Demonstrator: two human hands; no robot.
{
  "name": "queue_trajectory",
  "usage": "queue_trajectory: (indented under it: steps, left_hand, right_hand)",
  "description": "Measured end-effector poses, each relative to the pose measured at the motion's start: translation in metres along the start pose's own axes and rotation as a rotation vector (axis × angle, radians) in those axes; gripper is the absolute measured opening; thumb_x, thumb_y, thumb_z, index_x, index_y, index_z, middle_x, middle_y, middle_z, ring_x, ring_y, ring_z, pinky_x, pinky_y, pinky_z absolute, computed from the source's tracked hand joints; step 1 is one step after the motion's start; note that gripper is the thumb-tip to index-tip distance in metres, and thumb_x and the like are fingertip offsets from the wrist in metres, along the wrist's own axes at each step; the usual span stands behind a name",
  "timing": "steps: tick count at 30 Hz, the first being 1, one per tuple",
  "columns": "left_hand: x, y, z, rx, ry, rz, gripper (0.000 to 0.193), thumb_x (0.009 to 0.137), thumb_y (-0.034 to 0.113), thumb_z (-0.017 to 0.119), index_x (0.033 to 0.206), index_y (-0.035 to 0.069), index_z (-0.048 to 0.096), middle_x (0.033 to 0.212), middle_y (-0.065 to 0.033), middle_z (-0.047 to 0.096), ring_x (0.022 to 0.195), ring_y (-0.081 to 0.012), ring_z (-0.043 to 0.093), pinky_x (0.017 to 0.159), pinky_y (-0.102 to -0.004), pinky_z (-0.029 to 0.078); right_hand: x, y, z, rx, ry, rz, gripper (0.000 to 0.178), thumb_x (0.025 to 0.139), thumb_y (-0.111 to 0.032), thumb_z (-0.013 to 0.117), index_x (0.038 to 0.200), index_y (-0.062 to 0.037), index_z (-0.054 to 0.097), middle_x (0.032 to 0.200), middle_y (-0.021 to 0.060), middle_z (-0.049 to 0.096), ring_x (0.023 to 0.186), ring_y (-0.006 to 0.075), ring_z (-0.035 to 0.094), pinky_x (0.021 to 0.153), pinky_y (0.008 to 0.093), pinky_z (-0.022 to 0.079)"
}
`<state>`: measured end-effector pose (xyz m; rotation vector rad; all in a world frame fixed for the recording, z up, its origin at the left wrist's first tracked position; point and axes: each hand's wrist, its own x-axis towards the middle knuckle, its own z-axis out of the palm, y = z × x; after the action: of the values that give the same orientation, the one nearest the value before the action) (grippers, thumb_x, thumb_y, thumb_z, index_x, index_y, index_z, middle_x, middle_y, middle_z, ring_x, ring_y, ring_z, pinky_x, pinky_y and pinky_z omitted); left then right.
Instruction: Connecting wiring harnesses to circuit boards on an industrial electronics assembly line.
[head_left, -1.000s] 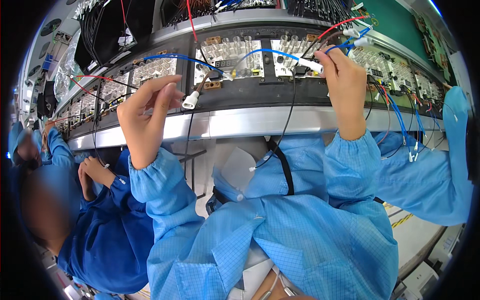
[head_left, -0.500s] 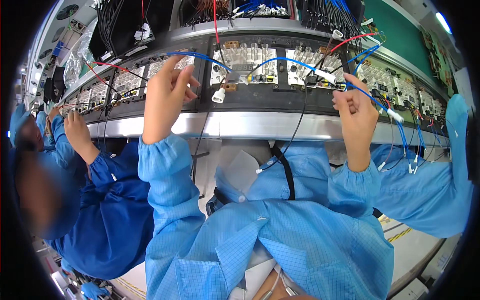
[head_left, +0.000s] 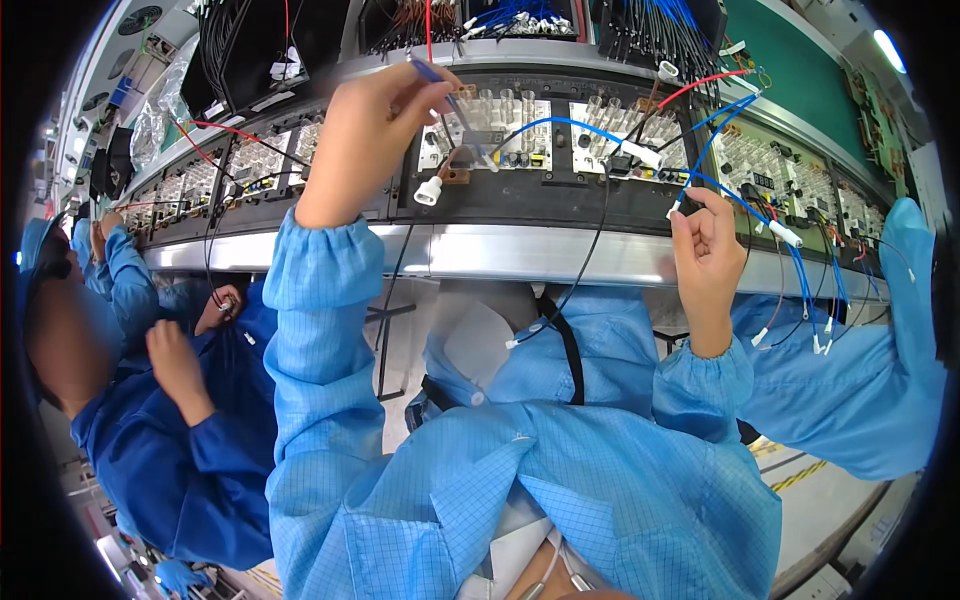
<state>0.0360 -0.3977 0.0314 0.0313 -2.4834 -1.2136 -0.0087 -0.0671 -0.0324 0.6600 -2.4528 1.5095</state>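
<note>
My left hand is raised over the circuit board in the middle of the bench. Its fingers are closed on a blue wire, whose other end runs down to that board. To the right, my right hand pinches the end of another blue wire, with a small white terminal at the fingertips. A second board lies between my hands, and a blue wire with a white sleeve arches across to it. Below my left hand, a white round connector hangs at the board's edge.
A silver rail edges the bench, and a black wire droops over it. Bundled black wires and bins stand behind the boards. A co-worker in dark blue sits at left; a light-blue sleeve is close at right.
My left hand has moved right and up, bending the blue wire upward. My right hand has dropped slightly, with a wire terminal now at its fingertips. The left co-worker's hand has lowered.
</note>
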Motion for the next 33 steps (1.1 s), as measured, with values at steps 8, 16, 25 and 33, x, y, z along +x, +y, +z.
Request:
queue_trajectory:
  steps: [8,16,25,33]
  left_hand:
    - [0.015,-0.003,0.002,0.116,-0.032,0.085,0.020,0.092,0.016,0.063,0.101,-0.001,0.067,0.083,-0.0106,0.069,0.077,-0.0152,0.064,0.069,-0.0301,0.049]
    - [0.021,-0.011,-0.004,-0.055,-0.104,-0.123,0.024,0.094,0.020,0.060,0.100,-0.002,0.069,0.082,-0.0049,0.068,0.073,-0.0095,0.058,0.067,-0.0251,0.048]
    - [0.027,-0.024,-0.009,-0.062,-0.148,-0.175,0.026,0.094,0.022,0.060,0.101,-0.001,0.071,0.082,-0.0018,0.066,0.071,-0.0071,0.057,0.066,-0.0222,0.049]
    - [0.023,-0.006,-0.005,-0.295,-0.097,-0.180,0.040,0.092,0.014,0.064,0.129,0.004,0.055,0.074,0.0000,0.061,0.063,-0.0052,0.055,0.058,-0.0197,0.046]
  right_hand:
    - [0.006,0.001,0.000,-0.009,-0.008,0.000,0.026,0.090,0.002,0.061,0.115,-0.0016,0.056,0.064,-0.0045,0.047,0.055,-0.0011,0.036,0.048,0.0177,0.026]
    - [0.016,0.004,0.003,-0.030,-0.048,-0.015,0.028,0.089,0.000,0.062,0.117,-0.0026,0.058,0.063,0.0000,0.052,0.054,0.0028,0.046,0.050,0.0191,0.037]
    - [0.027,0.011,0.010,-0.049,-0.065,-0.037,0.028,0.089,-0.001,0.063,0.117,-0.0029,0.060,0.063,0.0013,0.053,0.053,0.0049,0.048,0.051,0.0206,0.040]
    - [0.025,-0.003,0.002,-0.023,-0.054,0.023,0.028,0.089,-0.002,0.061,0.117,-0.0039,0.059,0.066,-0.0001,0.058,0.053,0.0047,0.054,0.047,0.0225,0.041]
